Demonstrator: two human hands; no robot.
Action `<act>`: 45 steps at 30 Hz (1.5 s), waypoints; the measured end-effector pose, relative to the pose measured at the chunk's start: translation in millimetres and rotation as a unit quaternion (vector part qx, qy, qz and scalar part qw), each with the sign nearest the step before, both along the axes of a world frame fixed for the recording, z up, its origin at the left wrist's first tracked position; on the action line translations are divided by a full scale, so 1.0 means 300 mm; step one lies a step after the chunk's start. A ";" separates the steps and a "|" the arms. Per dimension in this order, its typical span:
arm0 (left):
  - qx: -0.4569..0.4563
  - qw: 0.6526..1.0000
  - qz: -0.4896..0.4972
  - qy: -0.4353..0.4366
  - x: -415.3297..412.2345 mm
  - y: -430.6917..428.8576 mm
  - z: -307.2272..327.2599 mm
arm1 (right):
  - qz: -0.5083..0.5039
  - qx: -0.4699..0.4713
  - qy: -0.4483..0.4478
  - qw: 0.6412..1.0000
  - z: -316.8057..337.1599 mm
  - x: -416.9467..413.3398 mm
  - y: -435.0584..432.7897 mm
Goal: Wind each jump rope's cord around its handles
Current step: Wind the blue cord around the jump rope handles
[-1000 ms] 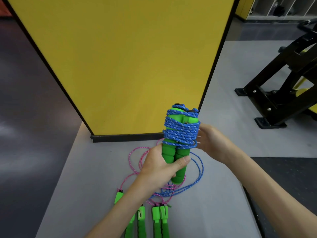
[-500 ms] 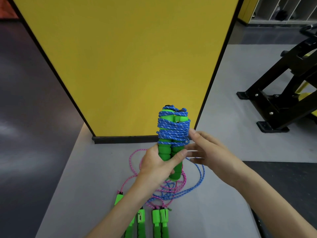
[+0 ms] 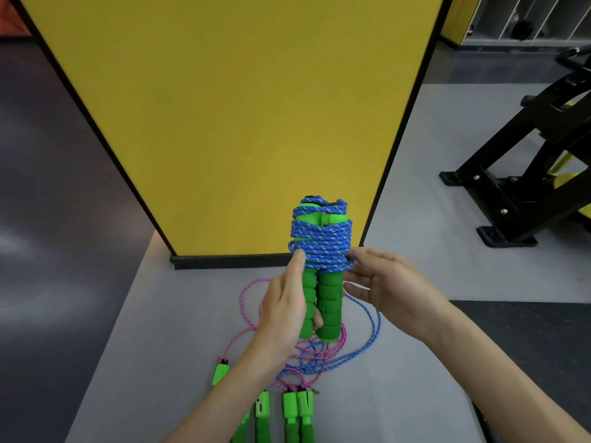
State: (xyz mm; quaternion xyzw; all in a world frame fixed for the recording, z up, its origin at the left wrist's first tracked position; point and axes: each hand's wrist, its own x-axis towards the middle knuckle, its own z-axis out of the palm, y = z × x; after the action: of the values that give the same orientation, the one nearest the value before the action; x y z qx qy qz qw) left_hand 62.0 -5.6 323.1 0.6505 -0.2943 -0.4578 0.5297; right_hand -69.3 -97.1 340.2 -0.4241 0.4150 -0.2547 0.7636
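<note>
I hold a pair of green foam handles (image 3: pixel 323 302) upright in front of me. Blue cord (image 3: pixel 321 239) is coiled many times round their upper half. My left hand (image 3: pixel 284 310) grips the handles from the left, its thumb pressed up against the lowest coils. My right hand (image 3: pixel 388 284) is just right of the handles and pinches the blue cord at the coil's lower right edge. The loose blue cord (image 3: pixel 372 327) hangs from there to the grey floor. Beneath lies a pink cord (image 3: pixel 246 290) with more green handles (image 3: pixel 298 410) near my arms.
A tall yellow panel (image 3: pixel 243 123) with a black base strip (image 3: pixel 230 261) stands right behind the handles. A black machine frame (image 3: pixel 524 177) occupies the right side. A dark mat (image 3: pixel 527 340) borders the grey floor on the right, dark flooring on the left.
My right hand came from behind the coil round to its front right, carrying the blue cord. My left thumb moved up onto the lowest coils. The handles sank slightly.
</note>
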 end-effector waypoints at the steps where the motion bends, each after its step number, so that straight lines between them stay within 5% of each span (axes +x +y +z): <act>1: -0.002 1.000 -0.002 -0.002 -0.001 0.001 -0.002 | 0.000 0.024 -0.021 1.000 -0.003 0.001 -0.005; 12: -0.028 0.998 -0.001 0.050 -0.009 0.002 0.008 | 0.010 0.102 -0.168 0.980 -0.031 0.016 -0.040; 22: -0.044 0.993 -0.060 0.090 -0.018 0.016 0.037 | 0.075 0.072 -0.105 0.989 -0.017 0.066 0.026; 32: -0.034 0.992 -0.074 0.098 -0.039 0.018 0.061 | 0.098 0.173 -0.104 0.974 -0.015 0.074 0.018; 41: -0.006 0.990 -0.105 0.092 -0.066 0.032 0.060 | 0.000 0.013 -0.060 0.998 -0.024 0.062 -0.024; 45: -0.016 0.990 -0.098 0.100 -0.057 0.026 0.073 | 0.097 0.041 -0.036 0.994 -0.035 0.039 -0.031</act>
State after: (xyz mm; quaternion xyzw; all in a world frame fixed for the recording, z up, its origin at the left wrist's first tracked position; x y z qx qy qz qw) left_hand 44.9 2.1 345.1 0.5605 -0.3093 -0.5657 0.5198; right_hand -57.5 -106.5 329.7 -0.4213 0.3539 -0.1771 0.8160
